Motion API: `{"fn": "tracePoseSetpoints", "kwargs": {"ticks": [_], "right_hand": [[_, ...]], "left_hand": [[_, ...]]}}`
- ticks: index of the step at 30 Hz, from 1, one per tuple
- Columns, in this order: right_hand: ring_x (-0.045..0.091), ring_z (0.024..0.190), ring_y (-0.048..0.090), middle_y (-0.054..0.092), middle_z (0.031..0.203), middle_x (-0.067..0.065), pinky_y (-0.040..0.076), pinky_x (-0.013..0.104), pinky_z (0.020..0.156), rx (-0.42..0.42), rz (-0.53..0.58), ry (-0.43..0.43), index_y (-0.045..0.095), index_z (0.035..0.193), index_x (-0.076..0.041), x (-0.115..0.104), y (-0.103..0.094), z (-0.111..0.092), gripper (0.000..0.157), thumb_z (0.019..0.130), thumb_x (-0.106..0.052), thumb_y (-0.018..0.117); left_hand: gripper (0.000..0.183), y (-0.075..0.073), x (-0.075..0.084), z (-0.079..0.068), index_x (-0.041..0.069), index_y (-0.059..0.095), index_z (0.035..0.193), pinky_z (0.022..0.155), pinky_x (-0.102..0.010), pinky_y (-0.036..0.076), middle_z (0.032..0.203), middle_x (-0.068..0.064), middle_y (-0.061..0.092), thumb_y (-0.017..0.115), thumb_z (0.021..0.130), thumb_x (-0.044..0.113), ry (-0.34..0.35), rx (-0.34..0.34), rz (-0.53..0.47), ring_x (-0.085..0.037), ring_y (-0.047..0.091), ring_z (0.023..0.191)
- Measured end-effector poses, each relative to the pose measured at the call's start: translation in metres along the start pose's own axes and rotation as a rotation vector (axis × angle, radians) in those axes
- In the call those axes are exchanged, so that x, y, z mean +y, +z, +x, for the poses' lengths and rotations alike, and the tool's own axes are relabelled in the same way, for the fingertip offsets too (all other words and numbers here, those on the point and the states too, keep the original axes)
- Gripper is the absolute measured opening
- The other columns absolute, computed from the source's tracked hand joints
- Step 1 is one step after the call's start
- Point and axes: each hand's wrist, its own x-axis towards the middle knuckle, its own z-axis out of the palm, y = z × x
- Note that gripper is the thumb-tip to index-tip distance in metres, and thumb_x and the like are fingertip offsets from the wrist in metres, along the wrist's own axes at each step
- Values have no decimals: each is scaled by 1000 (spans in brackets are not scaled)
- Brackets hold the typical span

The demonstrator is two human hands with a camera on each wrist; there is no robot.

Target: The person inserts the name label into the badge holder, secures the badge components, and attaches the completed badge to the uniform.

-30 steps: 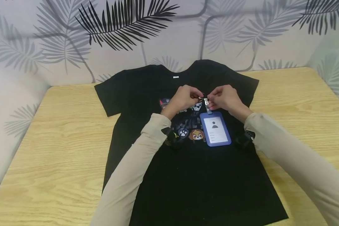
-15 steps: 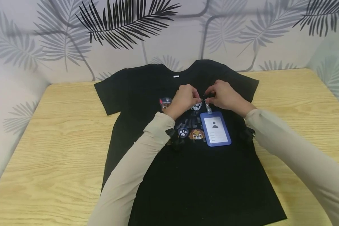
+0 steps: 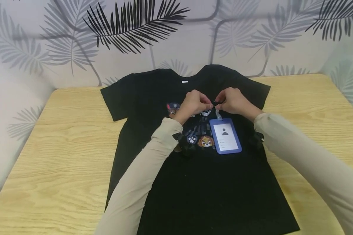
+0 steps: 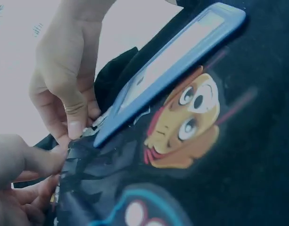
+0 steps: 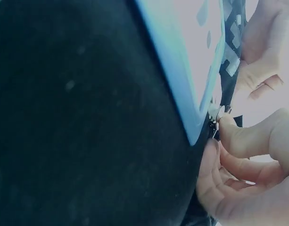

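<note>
A black T-shirt [image 3: 211, 189] with cartoon dogs printed on its chest lies spread out flat. On its chest rests a blue badge holder [image 3: 225, 136] with a white card inside. A clear strap with a metal clip [image 3: 218, 114] runs from the holder's top up to the fingers. My right hand [image 3: 231, 101] pinches the metal clip, where a thin pin wire shows in the right wrist view. Facing it, my left hand [image 3: 196, 103] pinches a fold of the shirt beside the clip. Fingertips partly hide the clip and the pin's point.
Beneath the shirt is a wooden table [image 3: 61, 147]. A pale wall covering [image 3: 182, 42] with leaf patterns rises behind it. Dark wrist-worn devices sit at both sleeve cuffs.
The bright pin wire seen between the hands earlier is now mostly hidden by fingers and dark cloth. The left hand has shifted slightly right, closer to the right hand; the badge holder has barely moved.
</note>
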Motion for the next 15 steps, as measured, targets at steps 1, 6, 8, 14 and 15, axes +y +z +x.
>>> {"fn": "tracePoseSetpoints", "kwargs": {"ticks": [1, 6, 8, 14, 15], "right_hand": [[33, 89, 60, 63, 105, 25, 52, 44, 84, -2, -1, 10, 64, 107, 8, 0, 1, 0, 23, 88, -5, 67], [32, 84, 58, 64, 98, 23, 51, 41, 78, 43, 4, -10, 64, 101, 6, 3, 5, -1, 17, 87, -4, 67], [31, 81, 59, 65, 95, 22, 50, 40, 73, 81, 15, -43, 64, 98, 6, 4, 7, -3, 15, 86, -3, 67], [30, 77, 58, 65, 88, 21, 49, 38, 69, 159, 25, -151, 62, 94, 4, 8, 11, -6, 12, 83, 3, 68], [30, 76, 58, 64, 88, 20, 49, 38, 68, 167, 23, -167, 62, 94, 4, 9, 11, -6, 12, 83, 4, 67]], "left_hand": [[12, 1, 0, 0, 9, 76, 94, 72, -25, 48, 91, -2, 72, 72, 88, 18, 4, 0, -7, -13, 59, 83], [9, 8, 0, 0, 8, 76, 89, 69, -25, 47, 87, -3, 71, 71, 88, 15, 19, 89, -8, -14, 60, 80], [8, 11, 1, -1, 8, 76, 87, 68, -26, 47, 85, -3, 71, 71, 87, 14, 18, 139, -3, -15, 61, 78], [7, 20, 0, -3, 9, 74, 85, 70, -32, 48, 85, -2, 70, 71, 87, 15, 45, 220, 63, -19, 63, 80], [6, 20, 0, -3, 9, 73, 84, 71, -32, 48, 84, -2, 70, 71, 86, 15, 51, 230, 70, -19, 63, 81]]}}
